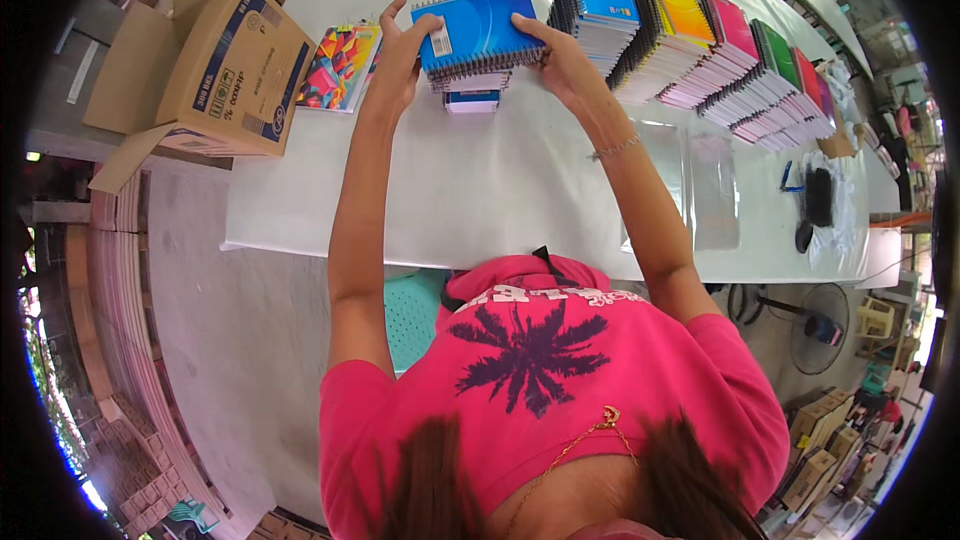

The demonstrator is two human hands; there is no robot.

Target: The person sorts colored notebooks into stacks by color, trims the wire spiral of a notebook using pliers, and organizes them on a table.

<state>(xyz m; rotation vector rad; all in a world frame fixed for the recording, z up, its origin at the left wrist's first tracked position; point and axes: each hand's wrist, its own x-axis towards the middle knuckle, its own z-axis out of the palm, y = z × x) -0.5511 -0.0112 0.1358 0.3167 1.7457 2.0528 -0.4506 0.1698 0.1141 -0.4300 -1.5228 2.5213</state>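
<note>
My left hand (402, 55) grips the left end of a blue spiral notebook (485, 25), thumb on the cover beside a white label and index finger raised. At the opposite end my right hand (568, 62) has its thumb on the cover corner and its fingers curled at the side. Wire coils show along both the far and near edges, so more than one notebook may be in my hands. Directly below is a small notebook stack (472, 100) with a blue cover low down; whether it touches the held ones I cannot tell. To the right stands a tall pile of blue notebooks (597, 15).
Further right run piles of yellow notebooks (672, 30), pink notebooks (728, 45) and green notebooks (765, 80). Colourful printed covers (338, 65) lie left, beside an open cardboard box (235, 70). Clear plastic sheets (712, 190) and a black object (818, 198) rest on the white table (480, 210).
</note>
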